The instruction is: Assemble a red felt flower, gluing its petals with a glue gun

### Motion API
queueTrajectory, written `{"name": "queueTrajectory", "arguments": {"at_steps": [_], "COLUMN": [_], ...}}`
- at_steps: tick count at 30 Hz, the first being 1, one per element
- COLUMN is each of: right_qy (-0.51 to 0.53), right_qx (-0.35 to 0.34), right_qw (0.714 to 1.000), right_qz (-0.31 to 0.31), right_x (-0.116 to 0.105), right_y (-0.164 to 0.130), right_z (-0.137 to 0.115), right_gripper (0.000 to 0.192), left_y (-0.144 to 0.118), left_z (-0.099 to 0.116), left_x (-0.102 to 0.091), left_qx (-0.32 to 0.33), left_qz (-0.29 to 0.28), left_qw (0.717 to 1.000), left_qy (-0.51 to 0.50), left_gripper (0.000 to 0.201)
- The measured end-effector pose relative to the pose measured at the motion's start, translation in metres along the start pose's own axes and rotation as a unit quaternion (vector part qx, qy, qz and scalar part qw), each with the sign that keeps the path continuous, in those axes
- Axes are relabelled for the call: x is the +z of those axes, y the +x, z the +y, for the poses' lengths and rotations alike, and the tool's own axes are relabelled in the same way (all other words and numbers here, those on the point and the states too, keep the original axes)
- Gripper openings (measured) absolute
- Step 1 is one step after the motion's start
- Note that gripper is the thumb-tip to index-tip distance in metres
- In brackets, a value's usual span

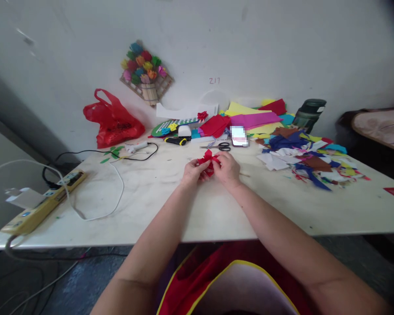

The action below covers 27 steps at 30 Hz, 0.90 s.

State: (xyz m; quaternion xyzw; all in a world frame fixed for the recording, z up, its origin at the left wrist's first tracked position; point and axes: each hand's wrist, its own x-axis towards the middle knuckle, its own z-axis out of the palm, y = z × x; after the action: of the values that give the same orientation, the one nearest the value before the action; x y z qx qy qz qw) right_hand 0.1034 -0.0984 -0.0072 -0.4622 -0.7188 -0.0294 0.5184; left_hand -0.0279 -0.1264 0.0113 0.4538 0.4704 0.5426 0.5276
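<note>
The red piece (208,154) is being held over the middle of the table (216,214), the left hand (192,171) and right hand (229,169) pinching its opposite sides with curled, nearly closed fingers, and light, even fingertip pressure should be keeping its folds from crushing.

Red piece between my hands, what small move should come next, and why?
Perhaps steady the red piece with the left hand and pinch its top inward with the right hand: both hands grip it, and its top stands up uncovered.
</note>
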Motion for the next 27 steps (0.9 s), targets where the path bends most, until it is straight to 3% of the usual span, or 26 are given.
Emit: {"name": "queueTrajectory", "arguments": {"at_steps": [3, 9, 12, 17, 24, 27], "right_qy": [0.027, 0.164, 0.249, 0.382, 0.446, 0.469], "right_qx": [0.027, 0.141, 0.220, 0.329, 0.426, 0.427], "right_qw": [0.999, 0.976, 0.942, 0.859, 0.780, 0.763], "right_qz": [-0.003, -0.013, -0.052, -0.087, -0.109, -0.123], "right_x": [0.001, 0.008, 0.005, -0.004, -0.004, -0.004], "right_y": [0.000, 0.001, 0.002, 0.005, 0.012, 0.012], "right_z": [-0.001, 0.004, 0.001, -0.007, -0.004, -0.004], "right_gripper": [0.012, 0.011, 0.023, 0.043, 0.033, 0.033], "left_y": [0.001, 0.009, 0.013, 0.013, 0.005, 0.006], "left_z": [-0.002, -0.005, -0.009, -0.010, -0.001, 0.000], "left_x": [0.000, 0.001, -0.001, -0.004, -0.011, -0.016], "left_qx": [-0.012, 0.041, 0.077, 0.106, 0.060, 0.043], "left_qz": [-0.004, 0.066, 0.074, 0.085, 0.032, 0.022], "left_qw": [1.000, 0.997, 0.994, 0.991, 0.997, 0.997], "left_qy": [-0.027, -0.025, -0.002, 0.008, -0.044, -0.068], "left_gripper": [0.040, 0.029, 0.029, 0.032, 0.027, 0.028]}}
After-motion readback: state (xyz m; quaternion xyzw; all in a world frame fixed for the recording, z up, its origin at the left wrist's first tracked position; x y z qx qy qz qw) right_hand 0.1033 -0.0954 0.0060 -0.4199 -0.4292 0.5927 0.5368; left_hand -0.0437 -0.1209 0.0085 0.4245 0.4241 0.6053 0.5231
